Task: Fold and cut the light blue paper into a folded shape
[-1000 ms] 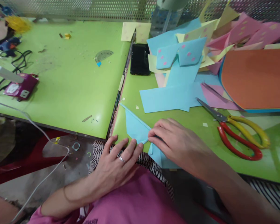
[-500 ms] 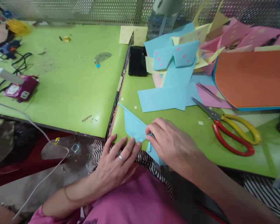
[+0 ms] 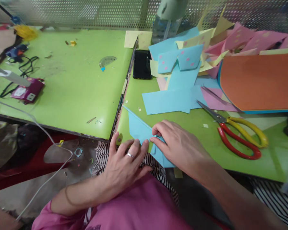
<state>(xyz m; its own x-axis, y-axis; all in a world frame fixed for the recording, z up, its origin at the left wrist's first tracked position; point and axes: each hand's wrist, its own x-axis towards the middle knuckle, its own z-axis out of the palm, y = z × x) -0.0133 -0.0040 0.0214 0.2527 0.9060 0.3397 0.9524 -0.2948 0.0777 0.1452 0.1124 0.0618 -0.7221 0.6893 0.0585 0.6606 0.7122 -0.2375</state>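
A folded piece of light blue paper point(image 3: 138, 128) lies at the near edge of the green table, with a narrow fold along its upper side. My right hand point(image 3: 177, 147) pinches that folded edge between thumb and forefinger. Fingertips of my left hand point(image 3: 128, 158), which wears a ring, rest on the paper's lower edge, the fingers spread. Below my right hand a lower blue part point(image 3: 159, 158) of paper hangs over the table edge. Whether it belongs to the same sheet is hidden by the hand.
Scissors point(image 3: 220, 118) with red and yellow handles and tweezers point(image 3: 213, 95) lie to the right. Behind are flat blue paper point(image 3: 166, 101), a black phone point(image 3: 142, 65), a bottle point(image 3: 169, 22) and an orange sheet point(image 3: 259, 83). A purple power box point(image 3: 30, 91) stands left, beyond the table seam.
The fingers of my left hand have bent and shifted slightly right along the paper. My right hand keeps its pinch near the same spot. The view has moved a little.
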